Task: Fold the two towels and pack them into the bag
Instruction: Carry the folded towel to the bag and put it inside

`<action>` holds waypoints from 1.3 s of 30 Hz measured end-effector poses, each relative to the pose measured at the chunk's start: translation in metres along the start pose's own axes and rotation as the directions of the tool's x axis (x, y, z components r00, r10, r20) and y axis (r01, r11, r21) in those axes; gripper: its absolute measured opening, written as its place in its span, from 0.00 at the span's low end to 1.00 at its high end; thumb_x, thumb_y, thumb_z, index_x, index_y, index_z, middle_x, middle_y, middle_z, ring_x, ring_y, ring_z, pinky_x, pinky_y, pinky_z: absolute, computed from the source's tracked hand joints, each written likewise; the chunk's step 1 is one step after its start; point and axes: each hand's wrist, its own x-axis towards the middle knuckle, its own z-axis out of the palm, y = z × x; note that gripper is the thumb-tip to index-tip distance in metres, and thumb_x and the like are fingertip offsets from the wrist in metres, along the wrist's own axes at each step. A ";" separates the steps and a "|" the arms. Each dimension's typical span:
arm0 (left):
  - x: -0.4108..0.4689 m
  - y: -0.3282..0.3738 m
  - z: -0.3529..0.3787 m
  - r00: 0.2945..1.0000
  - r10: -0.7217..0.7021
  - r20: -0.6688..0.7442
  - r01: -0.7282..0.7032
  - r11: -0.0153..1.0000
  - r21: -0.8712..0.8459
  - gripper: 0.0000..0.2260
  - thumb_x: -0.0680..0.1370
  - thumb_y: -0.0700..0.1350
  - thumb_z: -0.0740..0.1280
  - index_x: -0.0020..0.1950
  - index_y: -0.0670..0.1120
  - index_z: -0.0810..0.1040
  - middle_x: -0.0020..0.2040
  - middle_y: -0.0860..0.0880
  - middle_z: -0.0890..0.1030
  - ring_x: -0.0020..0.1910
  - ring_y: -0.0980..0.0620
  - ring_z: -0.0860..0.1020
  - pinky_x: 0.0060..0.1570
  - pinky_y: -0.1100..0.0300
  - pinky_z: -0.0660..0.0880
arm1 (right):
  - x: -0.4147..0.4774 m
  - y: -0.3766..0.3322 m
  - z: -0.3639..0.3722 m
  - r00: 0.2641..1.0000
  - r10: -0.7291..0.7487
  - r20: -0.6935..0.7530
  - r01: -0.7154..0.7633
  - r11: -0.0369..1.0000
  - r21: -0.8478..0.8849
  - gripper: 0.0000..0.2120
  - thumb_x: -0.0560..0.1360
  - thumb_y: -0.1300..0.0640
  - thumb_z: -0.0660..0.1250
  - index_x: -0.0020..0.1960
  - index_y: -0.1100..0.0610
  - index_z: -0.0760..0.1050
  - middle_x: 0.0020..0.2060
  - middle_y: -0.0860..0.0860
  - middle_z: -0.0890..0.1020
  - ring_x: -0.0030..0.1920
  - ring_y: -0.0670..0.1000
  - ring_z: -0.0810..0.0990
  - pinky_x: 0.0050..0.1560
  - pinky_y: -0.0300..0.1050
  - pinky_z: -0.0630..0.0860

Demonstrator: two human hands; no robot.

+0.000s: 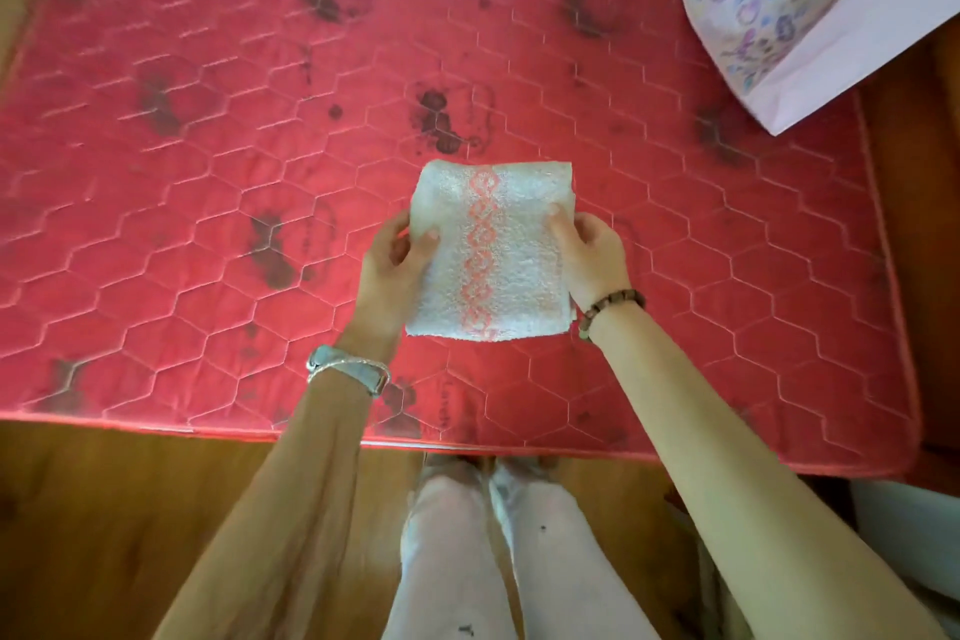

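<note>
Folded towel (491, 255) held over the mattress (208, 146); left hand (395, 260) and right hand (589, 255) each pinch a side edge, thumbs on top; bag (810, 16) lies well apart, far right; second towel not visible; packing judged still to do.

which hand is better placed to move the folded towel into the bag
Probably right. The right hand grips the towel on the side where the bag sits, at the far right of the mattress; the left hand holds the opposite edge, farther away.
</note>
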 end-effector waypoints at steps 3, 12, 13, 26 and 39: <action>-0.022 0.036 -0.010 0.997 0.074 -0.017 -0.074 0.997 -0.022 0.12 0.81 0.44 0.66 0.65 0.49 0.74 0.51 0.55 0.83 0.45 0.62 0.83 0.43 0.68 0.78 | -0.018 -0.038 -0.010 0.997 -0.072 0.032 0.073 0.997 -0.030 0.16 0.80 0.44 0.62 0.40 0.54 0.71 0.30 0.46 0.67 0.29 0.45 0.64 0.27 0.32 0.63; -0.088 0.102 -0.053 0.977 0.190 -0.095 -0.199 0.976 -0.092 0.16 0.80 0.43 0.68 0.68 0.49 0.74 0.55 0.51 0.84 0.52 0.55 0.84 0.47 0.62 0.81 | -0.068 -0.121 -0.017 0.937 -0.245 0.248 0.270 0.960 -0.075 0.17 0.80 0.41 0.61 0.52 0.55 0.76 0.36 0.43 0.72 0.34 0.41 0.71 0.33 0.31 0.66; -0.094 0.106 -0.059 0.973 0.201 -0.116 -0.212 0.972 -0.096 0.15 0.80 0.43 0.68 0.67 0.50 0.74 0.56 0.51 0.84 0.52 0.54 0.84 0.49 0.60 0.82 | -0.073 -0.128 -0.014 0.926 -0.255 0.278 0.282 0.957 -0.061 0.16 0.80 0.42 0.61 0.52 0.55 0.75 0.37 0.43 0.72 0.35 0.41 0.72 0.35 0.31 0.66; -0.151 0.112 -0.111 0.929 0.240 -0.281 -0.290 0.945 -0.152 0.14 0.80 0.38 0.67 0.64 0.49 0.77 0.57 0.45 0.84 0.58 0.44 0.82 0.59 0.47 0.79 | -0.120 -0.158 0.020 0.838 -0.250 0.484 0.283 0.959 0.005 0.09 0.77 0.42 0.66 0.50 0.46 0.77 0.51 0.49 0.81 0.55 0.52 0.81 0.62 0.59 0.76; -0.227 0.073 -0.207 0.920 0.203 -0.335 -0.287 0.931 -0.225 0.17 0.80 0.40 0.68 0.68 0.46 0.76 0.58 0.45 0.84 0.58 0.44 0.83 0.59 0.48 0.80 | -0.216 -0.148 0.093 0.808 -0.215 0.549 0.297 0.953 -0.064 0.15 0.78 0.44 0.65 0.59 0.52 0.77 0.51 0.47 0.81 0.54 0.50 0.80 0.61 0.56 0.77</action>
